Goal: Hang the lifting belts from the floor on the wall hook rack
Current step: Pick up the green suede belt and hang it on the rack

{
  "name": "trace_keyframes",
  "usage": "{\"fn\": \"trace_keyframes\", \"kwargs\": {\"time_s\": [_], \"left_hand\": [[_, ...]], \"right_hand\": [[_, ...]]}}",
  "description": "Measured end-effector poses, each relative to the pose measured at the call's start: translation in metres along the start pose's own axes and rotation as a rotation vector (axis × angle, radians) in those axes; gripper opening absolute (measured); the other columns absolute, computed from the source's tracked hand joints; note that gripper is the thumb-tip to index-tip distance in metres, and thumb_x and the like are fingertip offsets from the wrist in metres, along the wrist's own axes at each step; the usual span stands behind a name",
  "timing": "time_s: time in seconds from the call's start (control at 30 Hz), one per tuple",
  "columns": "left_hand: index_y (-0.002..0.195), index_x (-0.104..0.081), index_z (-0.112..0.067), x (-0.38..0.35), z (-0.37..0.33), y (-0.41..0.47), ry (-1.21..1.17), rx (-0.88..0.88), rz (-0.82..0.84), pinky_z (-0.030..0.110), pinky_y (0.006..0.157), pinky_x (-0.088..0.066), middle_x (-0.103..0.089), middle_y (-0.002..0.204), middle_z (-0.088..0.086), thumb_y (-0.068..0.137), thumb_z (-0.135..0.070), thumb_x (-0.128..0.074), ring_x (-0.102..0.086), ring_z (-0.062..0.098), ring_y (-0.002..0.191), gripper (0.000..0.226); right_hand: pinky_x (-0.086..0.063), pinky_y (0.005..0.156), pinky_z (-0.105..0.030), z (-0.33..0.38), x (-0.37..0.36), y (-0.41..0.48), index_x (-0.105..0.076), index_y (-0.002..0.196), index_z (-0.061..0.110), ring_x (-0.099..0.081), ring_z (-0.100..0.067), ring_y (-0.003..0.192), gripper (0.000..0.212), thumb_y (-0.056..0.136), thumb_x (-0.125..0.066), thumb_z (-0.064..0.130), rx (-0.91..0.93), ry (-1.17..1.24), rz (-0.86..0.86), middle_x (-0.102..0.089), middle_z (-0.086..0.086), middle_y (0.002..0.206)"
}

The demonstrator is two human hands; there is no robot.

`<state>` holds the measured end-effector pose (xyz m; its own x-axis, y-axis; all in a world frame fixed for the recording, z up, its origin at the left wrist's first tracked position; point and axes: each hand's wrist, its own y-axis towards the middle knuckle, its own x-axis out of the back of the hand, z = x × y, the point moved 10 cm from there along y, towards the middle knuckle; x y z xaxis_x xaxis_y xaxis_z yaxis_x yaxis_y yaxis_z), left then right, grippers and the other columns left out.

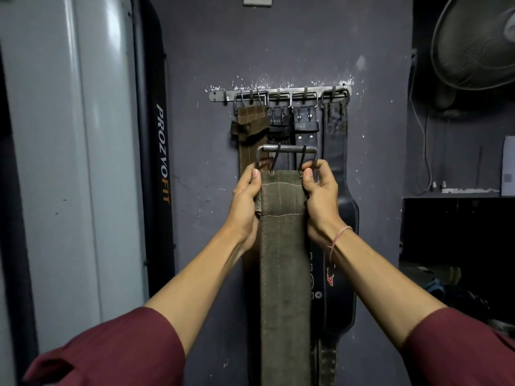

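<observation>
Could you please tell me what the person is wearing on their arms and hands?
Both hands, left hand and right hand, are bare. Maroon sleeves are pushed up to the elbows, and a thin pink thread bracelet circles the right wrist.

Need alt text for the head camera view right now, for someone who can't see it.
Both hands, left hand and right hand, hold an olive lifting belt upright by its buckle end, its metal buckle raised below the wall hook rack. Four belts already hang there on a dark wall.
</observation>
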<state>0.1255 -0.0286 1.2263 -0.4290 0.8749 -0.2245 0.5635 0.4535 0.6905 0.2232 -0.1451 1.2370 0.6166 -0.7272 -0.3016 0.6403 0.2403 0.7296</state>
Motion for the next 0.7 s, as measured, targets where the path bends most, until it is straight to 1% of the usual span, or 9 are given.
{"fn": "trace_keyframes", "kwargs": {"time_s": [0.07, 0.13, 0.2, 0.27, 0.4, 0.47, 0.53, 0.63, 0.7], "left_hand": [[0.115, -0.059, -0.013, 0.0, -0.005, 0.004, 0.082, -0.037, -0.035, 0.03, 0.077, -0.056, -0.069, 0.103, 0.008, 0.108, -0.025, -0.035, -0.067, 0.015, 0.089, 0.028], [0.101, -0.062, -0.02, 0.005, -0.009, 0.01, 0.141, -0.078, -0.147, 0.029, 0.068, -0.053, -0.067, 0.088, 0.005, 0.108, -0.026, -0.035, -0.063, 0.013, 0.076, 0.028], [0.092, -0.065, -0.028, 0.013, -0.013, 0.017, 0.192, -0.126, -0.264, 0.035, 0.072, -0.049, -0.063, 0.085, 0.007, 0.104, -0.033, -0.037, -0.058, 0.02, 0.078, 0.03], [0.088, -0.066, -0.03, 0.021, -0.015, 0.024, 0.252, -0.171, -0.336, 0.04, 0.075, -0.045, -0.057, 0.084, 0.011, 0.097, -0.042, -0.039, -0.052, 0.023, 0.079, 0.031], [0.085, -0.065, -0.025, 0.045, -0.021, 0.041, 0.364, -0.241, -0.47, 0.045, 0.076, -0.052, -0.062, 0.081, 0.017, 0.096, -0.043, -0.037, -0.059, 0.034, 0.079, 0.035], [0.085, -0.062, -0.011, 0.062, -0.024, 0.055, 0.361, -0.271, -0.542, 0.04, 0.07, -0.048, -0.057, 0.076, 0.012, 0.101, -0.035, -0.038, -0.055, 0.029, 0.073, 0.038], [0.085, -0.056, 0.002, 0.076, -0.022, 0.07, 0.372, -0.289, -0.574, 0.033, 0.065, -0.039, -0.049, 0.074, 0.009, 0.105, -0.028, -0.036, -0.046, 0.019, 0.069, 0.041], [0.079, -0.053, -0.006, 0.093, -0.021, 0.101, 0.407, -0.315, -0.551, 0.023, 0.058, -0.034, -0.045, 0.069, 0.004, 0.106, -0.026, -0.036, -0.041, 0.011, 0.064, 0.038], [0.079, -0.054, -0.01, 0.102, -0.026, 0.125, 0.437, -0.343, -0.541, 0.016, 0.053, -0.033, -0.045, 0.066, -0.001, 0.106, -0.023, -0.037, -0.04, 0.008, 0.06, 0.034]], "right_hand": [[-0.052, 0.065, -0.021, -0.007, -0.001, 0.007, -0.057, 0.097, 0.012, -0.06, 0.0, 0.067, 0.018, 0.105, -0.041, 0.009, -0.023, -0.005, 0.006, -0.062, 0.008, 0.078], [-0.052, 0.073, -0.031, -0.015, -0.007, 0.015, -0.062, 0.097, 0.011, -0.061, -0.014, 0.078, 0.023, 0.106, -0.041, 0.015, -0.051, -0.02, 0.023, -0.064, -0.004, 0.086], [-0.051, 0.071, -0.033, -0.02, -0.011, 0.023, -0.066, 0.095, 0.008, -0.061, -0.019, 0.077, 0.03, 0.106, -0.04, 0.019, -0.083, -0.013, 0.0, -0.065, -0.009, 0.084], [-0.053, 0.068, -0.03, -0.023, -0.015, 0.033, -0.069, 0.086, 0.012, -0.063, -0.015, 0.073, 0.035, 0.106, -0.041, 0.02, -0.096, -0.004, -0.033, -0.068, -0.005, 0.078], [-0.056, 0.082, -0.043, -0.034, -0.028, 0.058, -0.075, 0.071, 0.018, -0.068, -0.022, 0.079, 0.035, 0.099, -0.055, 0.018, -0.143, -0.003, -0.074, -0.075, -0.003, 0.076], [-0.059, 0.085, -0.045, -0.04, -0.041, 0.074, -0.077, 0.071, 0.015, -0.072, -0.026, 0.082, 0.028, 0.094, -0.06, 0.015, -0.159, -0.005, -0.064, -0.077, -0.007, 0.079], [-0.06, 0.081, -0.042, -0.039, -0.052, 0.087, -0.076, 0.07, 0.013, -0.072, -0.026, 0.078, 0.027, 0.093, -0.061, 0.01, -0.136, -0.028, -0.049, -0.076, -0.008, 0.077], [-0.059, 0.073, -0.041, -0.046, -0.068, 0.112, -0.076, 0.068, 0.011, -0.07, -0.026, 0.071, 0.026, 0.09, -0.064, 0.008, -0.097, -0.041, -0.061, -0.075, -0.009, 0.073], [-0.06, 0.075, -0.046, -0.053, -0.079, 0.132, -0.077, 0.068, 0.01, -0.073, -0.033, 0.077, 0.021, 0.086, -0.067, 0.01, -0.086, -0.063, -0.092, -0.076, -0.01, 0.074]]}}
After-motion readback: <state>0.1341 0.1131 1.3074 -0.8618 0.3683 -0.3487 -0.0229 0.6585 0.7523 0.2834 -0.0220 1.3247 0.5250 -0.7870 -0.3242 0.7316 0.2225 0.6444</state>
